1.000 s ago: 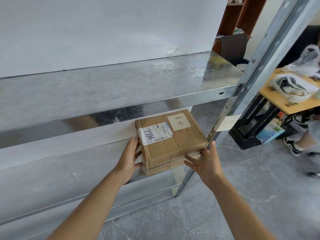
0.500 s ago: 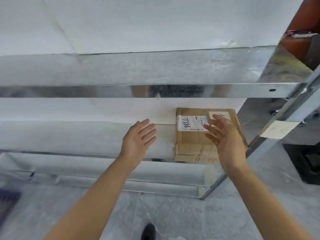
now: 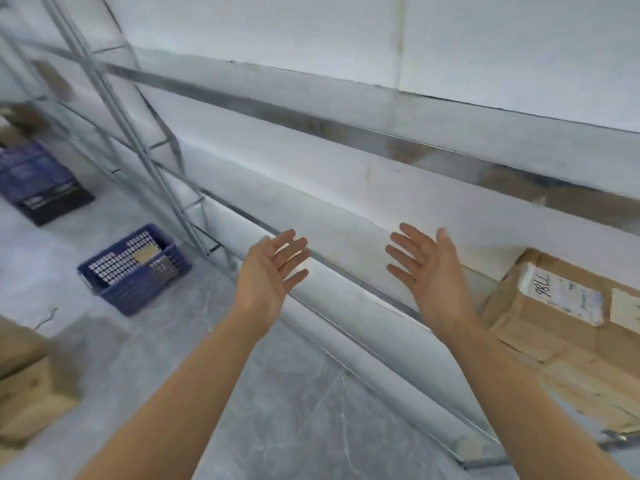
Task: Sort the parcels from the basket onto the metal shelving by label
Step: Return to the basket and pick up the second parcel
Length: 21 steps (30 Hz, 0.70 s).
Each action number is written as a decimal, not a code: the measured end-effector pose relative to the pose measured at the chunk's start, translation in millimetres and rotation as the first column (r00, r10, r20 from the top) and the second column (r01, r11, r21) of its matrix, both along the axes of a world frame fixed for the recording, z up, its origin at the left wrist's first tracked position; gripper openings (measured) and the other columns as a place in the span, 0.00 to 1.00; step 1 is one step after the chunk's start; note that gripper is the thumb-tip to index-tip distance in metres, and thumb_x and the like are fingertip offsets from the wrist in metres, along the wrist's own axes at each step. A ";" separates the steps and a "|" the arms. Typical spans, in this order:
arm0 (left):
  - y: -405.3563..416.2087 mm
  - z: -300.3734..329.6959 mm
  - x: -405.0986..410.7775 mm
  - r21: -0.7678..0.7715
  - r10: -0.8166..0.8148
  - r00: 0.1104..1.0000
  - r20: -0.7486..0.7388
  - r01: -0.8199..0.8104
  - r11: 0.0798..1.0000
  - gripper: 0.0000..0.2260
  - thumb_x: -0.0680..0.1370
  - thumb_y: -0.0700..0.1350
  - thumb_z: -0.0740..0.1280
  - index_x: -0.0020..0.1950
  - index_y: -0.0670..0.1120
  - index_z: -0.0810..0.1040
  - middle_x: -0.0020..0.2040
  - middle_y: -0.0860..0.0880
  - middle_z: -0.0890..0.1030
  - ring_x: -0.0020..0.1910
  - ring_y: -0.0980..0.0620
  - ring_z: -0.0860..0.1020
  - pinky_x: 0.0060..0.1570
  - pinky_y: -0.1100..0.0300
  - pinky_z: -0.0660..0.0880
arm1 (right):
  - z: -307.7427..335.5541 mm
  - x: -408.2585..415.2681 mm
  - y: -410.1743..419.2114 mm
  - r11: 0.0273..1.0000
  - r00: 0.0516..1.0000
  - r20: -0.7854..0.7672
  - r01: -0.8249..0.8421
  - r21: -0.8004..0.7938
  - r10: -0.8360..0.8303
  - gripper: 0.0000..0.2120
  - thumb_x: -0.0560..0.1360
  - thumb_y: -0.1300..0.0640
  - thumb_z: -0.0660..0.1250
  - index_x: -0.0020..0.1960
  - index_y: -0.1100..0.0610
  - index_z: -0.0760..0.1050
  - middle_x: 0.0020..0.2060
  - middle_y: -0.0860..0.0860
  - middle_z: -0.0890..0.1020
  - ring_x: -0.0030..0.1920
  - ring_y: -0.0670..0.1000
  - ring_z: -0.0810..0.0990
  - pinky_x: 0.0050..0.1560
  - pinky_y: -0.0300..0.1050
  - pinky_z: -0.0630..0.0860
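A brown cardboard parcel (image 3: pixel 568 334) with a white label reading 7786 lies on the lower metal shelf (image 3: pixel 363 271) at the right edge of view. My right hand (image 3: pixel 429 271) hovers open to the left of it, palm turned inward, touching nothing. My left hand (image 3: pixel 273 271) is open too, fingers spread, in front of the shelf's rim. A blue plastic basket (image 3: pixel 135 268) stands on the floor at the left with a small brown parcel (image 3: pixel 147 255) inside it.
An upper metal shelf (image 3: pixel 346 123) runs across above my hands. Shelf uprights (image 3: pixel 138 150) rise at the left. A dark blue box (image 3: pixel 41 181) sits on the floor behind the basket. Cardboard boxes (image 3: pixel 31 386) stand at the lower left on the grey floor.
Both hands have let go of the parcel and pulled back from it. My view has swung left, so the parcel now lies at the far right and the basket has come into view.
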<state>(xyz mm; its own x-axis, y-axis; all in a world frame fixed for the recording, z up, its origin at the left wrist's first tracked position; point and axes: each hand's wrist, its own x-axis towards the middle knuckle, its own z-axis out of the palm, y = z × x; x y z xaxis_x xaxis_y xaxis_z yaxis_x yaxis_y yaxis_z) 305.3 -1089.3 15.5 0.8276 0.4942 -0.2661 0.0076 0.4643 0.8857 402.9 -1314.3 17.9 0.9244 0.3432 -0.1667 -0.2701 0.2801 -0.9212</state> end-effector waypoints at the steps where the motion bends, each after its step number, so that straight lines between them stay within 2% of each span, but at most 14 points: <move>1: 16.2 -0.9 -12.7 0.001 0.043 0.999 0.000 -0.043 0.999 0.23 0.85 0.54 0.52 0.70 0.45 0.78 0.68 0.42 0.82 0.68 0.43 0.79 0.68 0.44 0.74 | 0.7 -3.9 19.9 0.999 0.999 0.001 -0.041 -0.003 0.041 0.27 0.87 0.40 0.46 0.69 0.51 0.77 0.68 0.53 0.81 0.70 0.54 0.79 0.73 0.56 0.74; 3: 49.4 -2.6 -38.5 -0.001 0.129 0.992 0.001 -0.129 0.992 0.23 0.85 0.54 0.52 0.69 0.45 0.79 0.67 0.43 0.83 0.68 0.43 0.79 0.66 0.45 0.75 | 1.4 -13.8 61.0 0.992 0.992 0.009 -0.125 -0.013 0.125 0.27 0.87 0.39 0.47 0.70 0.51 0.78 0.69 0.53 0.81 0.70 0.54 0.80 0.72 0.55 0.74; 7: 119.7 -5.3 -92.5 -0.003 0.253 0.967 0.021 -0.253 0.967 0.22 0.86 0.55 0.52 0.70 0.47 0.78 0.68 0.44 0.82 0.68 0.44 0.79 0.71 0.43 0.72 | 2.5 -42.8 153.7 0.960 0.961 0.026 -0.273 -0.061 0.275 0.26 0.86 0.38 0.47 0.69 0.48 0.78 0.70 0.52 0.81 0.69 0.53 0.80 0.70 0.53 0.76; 10: 176.3 -8.7 -131.1 -0.016 0.323 0.946 0.036 -0.323 0.946 0.21 0.86 0.55 0.51 0.68 0.50 0.78 0.67 0.45 0.82 0.69 0.45 0.78 0.72 0.42 0.70 | 3.6 -69.8 227.5 0.931 0.933 0.024 -0.355 -0.087 0.358 0.26 0.86 0.37 0.46 0.70 0.47 0.77 0.70 0.52 0.81 0.70 0.54 0.80 0.73 0.55 0.74; 15: 267.8 -13.7 -186.9 -0.032 0.395 0.918 0.045 -0.394 0.919 0.24 0.86 0.56 0.50 0.78 0.49 0.69 0.70 0.45 0.80 0.71 0.45 0.76 0.71 0.43 0.70 | 3.9 -111.5 341.7 0.886 0.889 0.001 -0.457 -0.083 0.458 0.29 0.86 0.36 0.47 0.74 0.49 0.75 0.71 0.54 0.80 0.70 0.55 0.80 0.75 0.58 0.72; 21: 352.3 -12.7 -233.8 -0.034 0.476 0.878 0.058 -0.475 0.880 0.24 0.86 0.55 0.49 0.80 0.50 0.67 0.74 0.44 0.77 0.73 0.45 0.74 0.74 0.42 0.67 | 10.0 -148.5 449.2 0.840 0.841 -0.038 -0.541 -0.045 0.539 0.30 0.86 0.38 0.46 0.78 0.52 0.70 0.74 0.56 0.77 0.74 0.57 0.76 0.78 0.59 0.68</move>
<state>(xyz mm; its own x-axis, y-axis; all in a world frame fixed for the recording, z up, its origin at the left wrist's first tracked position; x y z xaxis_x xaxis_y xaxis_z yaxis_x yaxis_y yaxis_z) 71.5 -737.1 2.8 0.5097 0.8278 -0.2343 -0.2733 0.4140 0.8682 254.4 -865.1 28.0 0.5908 0.7771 -0.2172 -0.3857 0.0356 -0.9219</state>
